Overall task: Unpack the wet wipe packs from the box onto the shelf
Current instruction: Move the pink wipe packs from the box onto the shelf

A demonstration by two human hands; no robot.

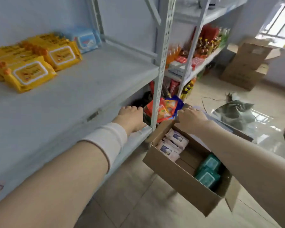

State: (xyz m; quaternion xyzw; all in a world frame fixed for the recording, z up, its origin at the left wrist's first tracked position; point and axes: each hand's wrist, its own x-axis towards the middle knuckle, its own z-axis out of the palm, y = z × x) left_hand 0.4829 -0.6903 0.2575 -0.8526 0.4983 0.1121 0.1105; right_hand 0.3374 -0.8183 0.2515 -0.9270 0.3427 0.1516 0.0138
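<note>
An open cardboard box [176,180] sits low beside the shelf post. Inside it are white wet wipe packs [173,144] at the far end and teal wet wipe packs [207,171] at the near end. My right hand [190,119] grips the box's far edge. My left hand [132,119] lies palm down on the front right corner of the grey shelf [82,89], fingers curled; whether it holds anything is hidden. Yellow wet wipe packs [31,63] and blue wet wipe packs [87,39] lie at the back left of the shelf.
A perforated metal post [161,63] stands between my hands. Snack bags [166,107] fill the shelf below. A second rack with bottles [206,41] stands behind. On the tiled floor lie cardboard cartons [247,63] and a crumpled plastic bag [235,111].
</note>
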